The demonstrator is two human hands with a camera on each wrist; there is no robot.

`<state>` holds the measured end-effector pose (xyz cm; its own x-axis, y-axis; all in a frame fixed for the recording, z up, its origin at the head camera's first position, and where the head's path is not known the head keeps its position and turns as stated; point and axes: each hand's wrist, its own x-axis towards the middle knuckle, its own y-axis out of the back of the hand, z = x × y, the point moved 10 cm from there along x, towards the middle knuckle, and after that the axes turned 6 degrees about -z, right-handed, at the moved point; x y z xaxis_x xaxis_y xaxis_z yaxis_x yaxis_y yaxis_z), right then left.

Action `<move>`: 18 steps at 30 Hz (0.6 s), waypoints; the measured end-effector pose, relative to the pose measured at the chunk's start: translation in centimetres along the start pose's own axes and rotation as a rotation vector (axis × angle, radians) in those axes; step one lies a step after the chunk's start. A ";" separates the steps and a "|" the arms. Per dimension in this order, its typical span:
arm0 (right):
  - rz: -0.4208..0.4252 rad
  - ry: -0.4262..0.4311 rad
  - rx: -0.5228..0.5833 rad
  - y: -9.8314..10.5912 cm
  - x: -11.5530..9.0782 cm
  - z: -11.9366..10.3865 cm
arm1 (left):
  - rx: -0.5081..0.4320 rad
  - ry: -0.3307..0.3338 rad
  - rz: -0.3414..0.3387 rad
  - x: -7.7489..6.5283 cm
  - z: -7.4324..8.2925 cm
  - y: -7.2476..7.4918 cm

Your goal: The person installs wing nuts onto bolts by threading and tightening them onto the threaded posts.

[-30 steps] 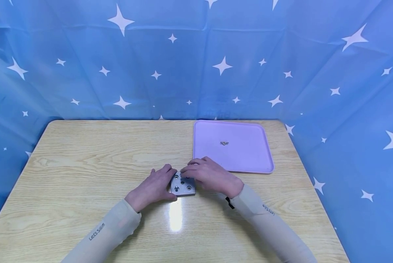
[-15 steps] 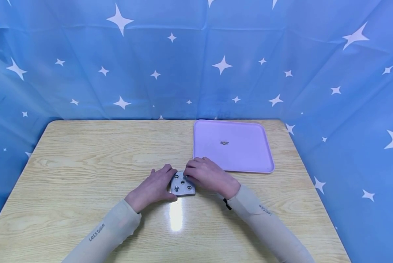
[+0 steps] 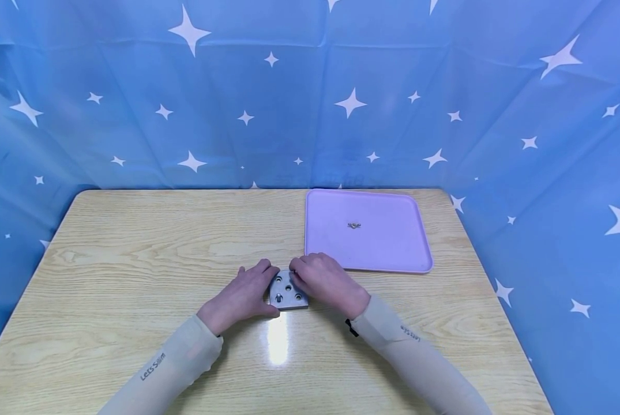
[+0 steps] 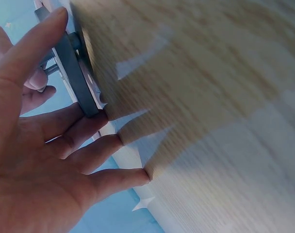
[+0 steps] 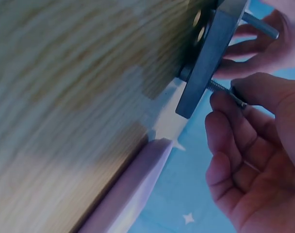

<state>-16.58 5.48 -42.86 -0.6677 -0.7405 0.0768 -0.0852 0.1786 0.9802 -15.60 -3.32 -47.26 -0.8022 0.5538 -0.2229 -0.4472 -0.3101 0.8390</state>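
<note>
A grey metal plate (image 3: 288,300) with several holes lies on the table. My left hand (image 3: 244,294) grips its left side, thumb at the near edge and fingers at the far one; the left wrist view shows the plate (image 4: 74,73) between them. At the far right corner, my right hand (image 3: 327,281) pinches a threaded bolt (image 5: 217,86) between thumb and forefinger. That bolt stands in the plate, its lower part hidden. Another bolt (image 3: 279,298) stands up from the near left hole, and shows as a rod (image 5: 261,25) in the right wrist view.
Behind my right hand lies a purple tray (image 3: 393,242) with a small cluster of metal pieces (image 3: 353,225), too small to name. The wooden table (image 3: 159,248) extends around both arms. A blue star-patterned curtain (image 3: 289,132) hangs along the table's back and sides.
My right forearm has swung a little to the left, and the right fingers have drawn back and curled at the far right corner. The left hand and the plate have stayed in place.
</note>
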 end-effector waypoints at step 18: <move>-0.216 0.178 -0.081 0.4 -1.3 -0.4 | -0.003 -0.007 0.002 -0.1 0.1 0.2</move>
<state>-15.49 6.26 -42.52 -0.5000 -0.8588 -0.1116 -0.1469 -0.0429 0.9882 -15.59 -3.31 -47.01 -0.8001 0.5588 -0.2180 -0.4470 -0.3132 0.8379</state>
